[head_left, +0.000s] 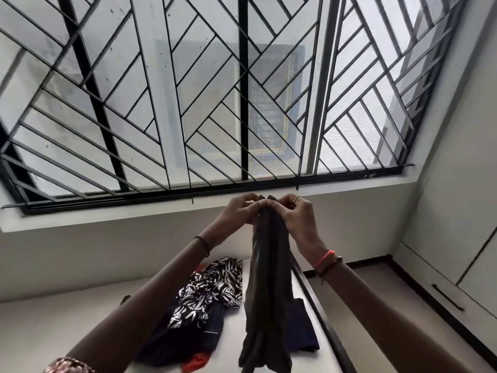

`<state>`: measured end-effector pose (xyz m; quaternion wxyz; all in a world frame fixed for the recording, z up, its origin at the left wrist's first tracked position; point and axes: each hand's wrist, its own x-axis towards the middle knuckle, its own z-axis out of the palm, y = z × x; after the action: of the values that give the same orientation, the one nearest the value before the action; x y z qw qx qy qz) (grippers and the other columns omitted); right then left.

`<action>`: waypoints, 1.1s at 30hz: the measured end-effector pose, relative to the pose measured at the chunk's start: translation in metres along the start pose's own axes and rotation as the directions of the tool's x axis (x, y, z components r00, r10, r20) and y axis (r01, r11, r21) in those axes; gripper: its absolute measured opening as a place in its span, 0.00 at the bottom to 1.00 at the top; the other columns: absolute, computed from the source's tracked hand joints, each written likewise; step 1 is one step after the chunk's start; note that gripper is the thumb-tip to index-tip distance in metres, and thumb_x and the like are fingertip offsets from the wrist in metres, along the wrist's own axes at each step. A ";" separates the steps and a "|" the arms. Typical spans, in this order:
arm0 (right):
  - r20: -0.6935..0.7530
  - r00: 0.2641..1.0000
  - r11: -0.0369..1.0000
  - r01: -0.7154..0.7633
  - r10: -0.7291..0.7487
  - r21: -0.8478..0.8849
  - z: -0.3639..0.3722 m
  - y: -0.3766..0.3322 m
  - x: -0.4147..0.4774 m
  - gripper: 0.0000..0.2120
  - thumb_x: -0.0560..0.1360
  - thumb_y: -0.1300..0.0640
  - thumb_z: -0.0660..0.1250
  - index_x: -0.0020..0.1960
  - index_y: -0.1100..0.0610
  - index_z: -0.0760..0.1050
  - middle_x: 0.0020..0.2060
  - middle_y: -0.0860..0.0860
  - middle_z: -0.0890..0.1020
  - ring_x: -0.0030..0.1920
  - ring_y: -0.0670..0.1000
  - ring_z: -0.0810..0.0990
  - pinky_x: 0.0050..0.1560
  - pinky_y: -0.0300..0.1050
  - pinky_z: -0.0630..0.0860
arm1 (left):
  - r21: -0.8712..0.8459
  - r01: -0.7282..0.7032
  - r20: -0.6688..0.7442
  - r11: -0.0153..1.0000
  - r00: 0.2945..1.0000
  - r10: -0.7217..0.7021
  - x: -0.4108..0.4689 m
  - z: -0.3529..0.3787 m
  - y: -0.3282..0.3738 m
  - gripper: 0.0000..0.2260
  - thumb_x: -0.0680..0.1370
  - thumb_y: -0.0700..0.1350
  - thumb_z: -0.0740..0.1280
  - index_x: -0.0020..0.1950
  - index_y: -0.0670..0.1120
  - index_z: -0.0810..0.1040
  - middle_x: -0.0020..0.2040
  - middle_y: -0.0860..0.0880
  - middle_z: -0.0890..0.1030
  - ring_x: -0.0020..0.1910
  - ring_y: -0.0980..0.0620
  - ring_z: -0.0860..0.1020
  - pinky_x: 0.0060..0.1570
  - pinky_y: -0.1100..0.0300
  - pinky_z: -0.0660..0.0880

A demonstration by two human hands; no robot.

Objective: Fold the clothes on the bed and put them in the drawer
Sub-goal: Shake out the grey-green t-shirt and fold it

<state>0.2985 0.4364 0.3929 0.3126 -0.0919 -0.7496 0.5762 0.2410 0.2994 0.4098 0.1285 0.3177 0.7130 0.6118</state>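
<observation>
While both hands [242, 210] [293, 211] pinch its top edge, the dark grey garment [269, 292] hangs long, creased.

Single wide-angle camera on my head, facing forward and slightly down, bed [53, 332] close below, barred window [188, 103] near ahead, filling the upper frame

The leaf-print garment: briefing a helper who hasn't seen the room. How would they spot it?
Below the barred window lies a pale bed with a heap of clothes. The leaf-print garment tops it, left of the hanging dark cloth. It alone is black-and-white patterned; its neighbours are plain.
</observation>
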 end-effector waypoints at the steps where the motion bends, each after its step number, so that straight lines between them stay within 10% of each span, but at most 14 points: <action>1: 0.003 1.000 1.000 -0.002 0.002 0.004 0.001 -0.001 0.000 0.11 0.69 0.56 0.75 0.33 0.54 0.75 0.29 0.48 0.77 0.31 0.45 0.72 0.33 0.39 0.71 | 0.000 -0.007 -0.001 1.000 1.000 0.007 -0.001 -0.001 0.001 0.06 0.80 0.40 0.61 0.45 0.47 0.75 0.41 0.45 0.78 0.37 0.55 0.78 0.42 0.60 0.77; 8: 0.151 0.988 0.993 -0.056 0.040 0.103 -0.003 -0.005 -0.002 0.03 0.74 0.61 0.70 0.44 0.61 0.79 0.35 0.51 0.81 0.33 0.42 0.78 0.33 0.32 0.73 | -0.022 -0.035 0.099 0.999 0.994 0.037 -0.007 -0.015 -0.001 0.06 0.79 0.36 0.63 0.55 0.37 0.74 0.45 0.46 0.81 0.43 0.48 0.81 0.53 0.50 0.78; 14: 0.270 0.961 0.963 -0.133 0.067 0.233 -0.004 -0.003 0.002 0.07 0.76 0.66 0.64 0.50 0.64 0.79 0.41 0.55 0.82 0.40 0.49 0.79 0.45 0.40 0.75 | 0.181 -0.148 -0.079 0.972 0.983 0.164 0.007 -0.018 0.001 0.12 0.71 0.36 0.73 0.44 0.45 0.71 0.34 0.49 0.77 0.31 0.62 0.77 0.34 0.70 0.73; 18: 0.367 0.929 0.907 -0.191 0.044 0.375 -0.009 -0.008 0.002 0.09 0.77 0.67 0.62 0.55 0.66 0.77 0.42 0.55 0.81 0.40 0.46 0.80 0.41 0.35 0.77 | 0.375 -0.312 0.025 0.873 0.945 0.327 0.012 -0.027 0.004 0.14 0.70 0.48 0.74 0.54 0.51 0.77 0.51 0.54 0.78 0.53 0.63 0.77 0.56 0.68 0.72; 23: 0.415 0.910 0.874 -0.215 0.017 0.435 -0.015 -0.008 0.003 0.09 0.78 0.66 0.60 0.51 0.57 0.77 0.38 0.48 0.81 0.39 0.43 0.79 0.40 0.36 0.76 | 0.290 -0.257 0.118 0.922 0.965 0.232 0.020 -0.022 0.011 0.03 0.75 0.34 0.68 0.42 0.40 0.77 0.33 0.59 0.75 0.33 0.68 0.71 0.36 0.73 0.68; 33: 0.411 0.909 0.959 -0.058 -0.063 0.277 -0.021 0.024 -0.006 0.16 0.75 0.68 0.66 0.61 0.56 0.75 0.42 0.55 0.81 0.43 0.50 0.79 0.47 0.42 0.77 | 0.587 -0.314 0.219 0.746 0.949 0.227 0.040 -0.032 0.032 0.08 0.71 0.44 0.75 0.45 0.40 0.83 0.34 0.52 0.80 0.34 0.66 0.73 0.37 0.70 0.68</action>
<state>0.3103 0.4582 0.3717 0.1565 0.0796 -0.7086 0.6834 0.2017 0.3002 0.4552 -0.0247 0.4820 0.8090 0.3354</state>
